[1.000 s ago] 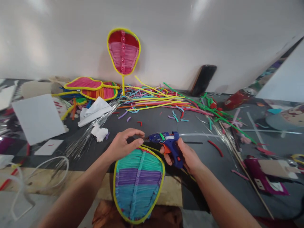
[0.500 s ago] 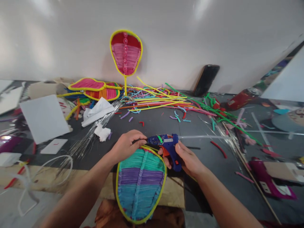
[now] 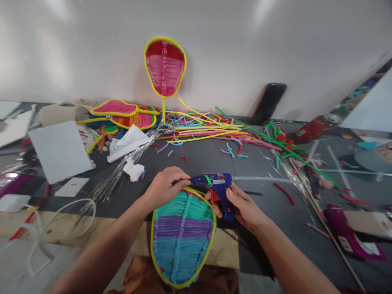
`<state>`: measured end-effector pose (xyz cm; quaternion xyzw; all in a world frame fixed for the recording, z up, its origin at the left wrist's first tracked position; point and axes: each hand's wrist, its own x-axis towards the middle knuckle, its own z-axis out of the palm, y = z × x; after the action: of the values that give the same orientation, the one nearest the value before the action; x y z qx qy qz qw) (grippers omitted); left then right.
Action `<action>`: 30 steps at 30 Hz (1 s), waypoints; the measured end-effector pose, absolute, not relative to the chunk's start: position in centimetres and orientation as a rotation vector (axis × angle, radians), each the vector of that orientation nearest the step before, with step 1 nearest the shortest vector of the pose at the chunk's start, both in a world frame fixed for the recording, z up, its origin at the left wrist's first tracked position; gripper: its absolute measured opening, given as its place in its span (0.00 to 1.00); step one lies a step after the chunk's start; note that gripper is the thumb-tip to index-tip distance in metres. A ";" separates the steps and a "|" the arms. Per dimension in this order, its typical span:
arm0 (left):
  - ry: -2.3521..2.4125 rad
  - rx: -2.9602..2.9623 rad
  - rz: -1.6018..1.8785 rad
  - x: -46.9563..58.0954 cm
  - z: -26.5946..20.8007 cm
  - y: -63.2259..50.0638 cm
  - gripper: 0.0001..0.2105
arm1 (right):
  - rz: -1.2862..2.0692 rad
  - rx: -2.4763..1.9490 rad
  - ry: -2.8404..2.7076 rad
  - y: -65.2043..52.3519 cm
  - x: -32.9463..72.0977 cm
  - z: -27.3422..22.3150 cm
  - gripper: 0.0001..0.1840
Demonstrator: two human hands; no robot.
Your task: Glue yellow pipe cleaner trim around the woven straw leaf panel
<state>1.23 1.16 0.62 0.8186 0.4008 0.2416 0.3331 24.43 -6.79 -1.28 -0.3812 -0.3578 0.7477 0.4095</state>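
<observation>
My right hand (image 3: 239, 202) is wrapped round the handle of a blue glue gun (image 3: 214, 181), with a finger near its orange trigger. A clear glue stick (image 3: 266, 179) sticks out of the gun's back end. My left hand (image 3: 170, 183) pinches at the gun's nozzle tip; what lies between the thumb and finger is hidden. Just under both hands, over my lap, is an oval panel (image 3: 182, 226) of green, purple and blue pipe cleaners with a yellow rim. Its top edge passes behind the left fingers and the gun.
A pink pipe-cleaner fan (image 3: 165, 67) stands against the wall. Loose pipe cleaners (image 3: 208, 128) lie along the back, near a phone (image 3: 269, 104) and a drink can (image 3: 318, 127). White cards (image 3: 59, 151) and thin wires (image 3: 113, 177) are at left; a purple device (image 3: 346, 232) is at right.
The whole view has shifted slightly. Both hands, the glue gun and the oval panel keep nearly the same positions relative to each other.
</observation>
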 end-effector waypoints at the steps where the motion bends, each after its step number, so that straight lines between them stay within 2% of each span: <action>1: 1.046 2.140 0.632 1.2 0.6 1.1 0.09 | 1.886 -0.952 -0.889 -6.8 24.4 -1.3 0.32; 10: 1.168 2.053 0.631 0.8 0.9 1.1 0.13 | 1.907 -0.913 -0.813 -6.8 24.3 -0.6 0.28; 15: 1.052 2.166 0.607 0.9 0.6 1.3 0.11 | 1.968 -0.837 -0.745 -6.7 24.4 -0.7 0.34; 22: 1.176 2.243 0.792 0.7 -0.1 1.3 0.11 | 2.008 -0.675 -0.779 -6.6 24.7 -1.3 0.48; 30: 1.176 2.249 0.872 0.6 -0.1 1.2 0.08 | 2.003 -0.715 -0.915 -6.9 25.1 -1.5 0.55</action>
<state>0.58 1.18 -0.08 0.8161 0.4269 0.3165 0.2269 25.09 -6.91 -1.49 -0.2828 -0.3619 0.7923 0.4016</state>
